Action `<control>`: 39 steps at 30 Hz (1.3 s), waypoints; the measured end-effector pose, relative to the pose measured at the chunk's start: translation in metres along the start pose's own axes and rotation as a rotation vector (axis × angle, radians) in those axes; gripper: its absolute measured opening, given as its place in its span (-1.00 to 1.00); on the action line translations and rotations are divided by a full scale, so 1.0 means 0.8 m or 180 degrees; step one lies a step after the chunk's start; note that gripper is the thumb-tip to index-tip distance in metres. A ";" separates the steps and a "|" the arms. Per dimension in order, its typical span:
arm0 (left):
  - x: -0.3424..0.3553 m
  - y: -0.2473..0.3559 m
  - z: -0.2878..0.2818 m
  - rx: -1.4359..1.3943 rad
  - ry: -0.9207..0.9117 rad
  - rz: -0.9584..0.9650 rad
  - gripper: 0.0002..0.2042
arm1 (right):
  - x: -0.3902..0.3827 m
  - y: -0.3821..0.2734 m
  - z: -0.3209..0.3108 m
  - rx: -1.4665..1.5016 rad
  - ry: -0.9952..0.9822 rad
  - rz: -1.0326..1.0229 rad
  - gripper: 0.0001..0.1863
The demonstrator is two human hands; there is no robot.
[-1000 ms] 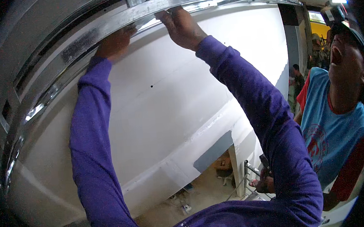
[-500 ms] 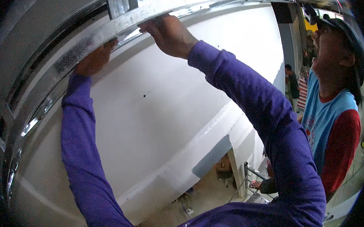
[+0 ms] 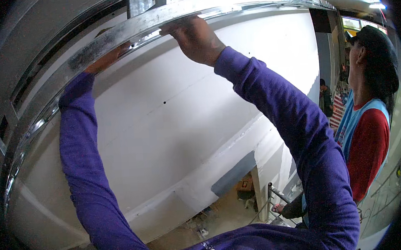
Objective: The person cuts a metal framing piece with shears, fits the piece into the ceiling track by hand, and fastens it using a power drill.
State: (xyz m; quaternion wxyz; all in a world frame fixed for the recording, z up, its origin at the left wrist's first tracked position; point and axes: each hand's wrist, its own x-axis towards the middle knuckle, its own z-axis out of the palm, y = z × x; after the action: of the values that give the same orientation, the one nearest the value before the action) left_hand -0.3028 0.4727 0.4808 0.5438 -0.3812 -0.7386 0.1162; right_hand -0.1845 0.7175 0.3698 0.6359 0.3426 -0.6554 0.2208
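Observation:
A long galvanized metal channel (image 3: pixel 165 17) crosses overhead, curving down to the left in this fisheye view. My left hand (image 3: pixel 105 63) reaches up behind it and is closed round it; part of the hand shows below the channel and a bit of finger shows above. Farther right, my right hand (image 3: pixel 198 40) grips the channel's lower edge from underneath. Its thumb side points left, and its other fingertips are hidden behind the metal. Short upright metal studs (image 3: pixel 140 2) meet the channel's upper side.
A white wall panel (image 3: pixel 163 127) fills the space beyond my arms. At right stands a person (image 3: pixel 365 113) in a cap and a blue shirt with red sleeves, close to my right arm. Metal scaffold rails (image 3: pixel 279 194) show below, with a brown box (image 3: pixel 245 184) on the floor. Another person (image 3: pixel 325 97) is farther back.
The view has shifted slightly, and my left hand shows less below the channel, with finger now visible above it. The person at right has turned their head away from me.

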 end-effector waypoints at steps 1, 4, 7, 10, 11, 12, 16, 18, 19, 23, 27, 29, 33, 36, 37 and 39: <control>-0.005 -0.005 -0.003 -0.0053 -0.0016 -0.0008 -0.51 | 0.002 -0.002 0.005 0.0210 0.0018 0.0023 -0.78; -0.017 -0.015 -0.004 -0.0137 -0.0013 -0.0039 -0.49 | 0.003 -0.016 0.006 -0.0224 -0.0076 -0.0017 -0.81; -0.026 -0.021 0.000 -0.0337 -0.0007 0.0001 -0.47 | 0.003 -0.004 0.017 -0.0211 -0.0076 -0.0076 -0.73; 0.003 0.022 0.005 -0.0593 -0.0004 0.0150 -0.46 | -0.019 0.065 -0.004 0.0306 0.0144 -0.0665 -0.75; -0.004 0.020 0.002 -0.0603 -0.0067 0.0112 -0.45 | -0.017 0.046 0.002 0.0285 0.0120 -0.0416 -0.74; -0.006 0.023 -0.002 -0.0646 -0.0093 0.0112 -0.45 | -0.016 0.020 0.002 0.0163 0.0087 -0.0133 -0.73; -0.008 0.019 -0.011 -0.0777 -0.0165 0.0119 -0.42 | -0.010 0.015 0.014 0.0382 0.0280 -0.0007 -0.78; -0.010 0.007 -0.004 -0.0806 -0.0216 0.0127 -0.41 | -0.008 0.009 0.024 0.0561 0.0541 -0.0037 -0.80; -0.015 0.001 0.001 -0.0815 -0.0260 0.0118 -0.40 | -0.008 0.002 0.028 0.0460 0.0464 0.0001 -0.80; -0.015 -0.008 0.007 -0.0924 -0.0374 0.0151 -0.38 | -0.004 0.011 0.020 0.0177 0.0243 -0.0114 -0.80; 0.003 0.009 0.006 -0.1075 -0.0423 0.0241 -0.35 | -0.001 0.011 0.002 -0.0381 0.0201 -0.0425 -0.78; 0.009 0.015 0.007 -0.1203 -0.0463 0.0297 -0.34 | 0.000 0.002 0.004 -0.0007 0.0220 -0.0269 -0.76; 0.023 0.033 0.016 -0.1418 -0.0503 0.0409 -0.31 | 0.000 0.002 -0.001 -0.0286 0.0327 -0.0243 -0.76; 0.030 0.052 0.022 -0.1487 -0.0484 0.0497 -0.30 | 0.000 0.006 -0.011 -0.0349 0.0299 -0.0326 -0.75; 0.030 0.063 0.021 -0.1205 -0.0654 0.0515 -0.29 | -0.001 0.008 -0.016 -0.0393 0.0255 -0.0272 -0.75; 0.014 0.038 0.044 -0.1548 -0.0511 0.0132 -0.32 | 0.006 -0.012 0.005 -0.0095 0.0204 0.0062 -0.75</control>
State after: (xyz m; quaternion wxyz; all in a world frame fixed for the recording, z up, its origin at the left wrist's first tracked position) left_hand -0.3221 0.5097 0.4572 0.3732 -0.5054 -0.7776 -0.0238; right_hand -0.1799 0.7071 0.3725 0.6594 0.3195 -0.6412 0.2280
